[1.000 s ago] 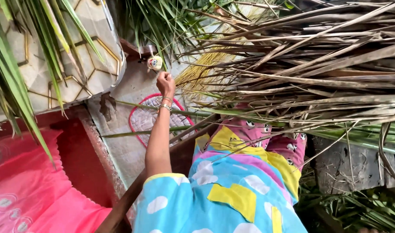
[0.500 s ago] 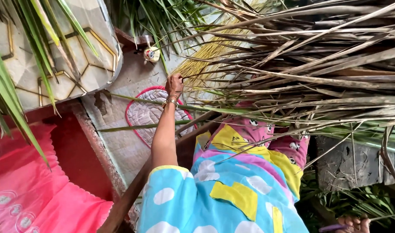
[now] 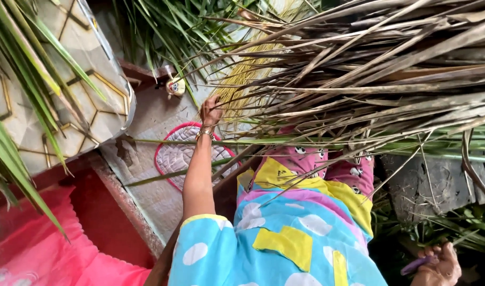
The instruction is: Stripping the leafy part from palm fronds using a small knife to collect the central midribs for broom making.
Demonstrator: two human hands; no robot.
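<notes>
Beside the heap of long dry brown palm fronds (image 3: 369, 79), the person's left hand (image 3: 210, 110) pinches yellow midrib sticks (image 3: 247, 69) at its near edge, the right hand (image 3: 438, 265) below grips a purple-handled tool (image 3: 414, 265), with most fronds apparently unstripped.

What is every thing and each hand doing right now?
Left hand: stretched forward, fingers closed on thin yellow sticks.
Right hand: low at the side, gripping a purple handle.
Dry brown leaves: piled across the lap.
Green leaf: lying flat over the pink-edged mat.
Small round toy: resting on the ledge, apart from the hand.
</notes>
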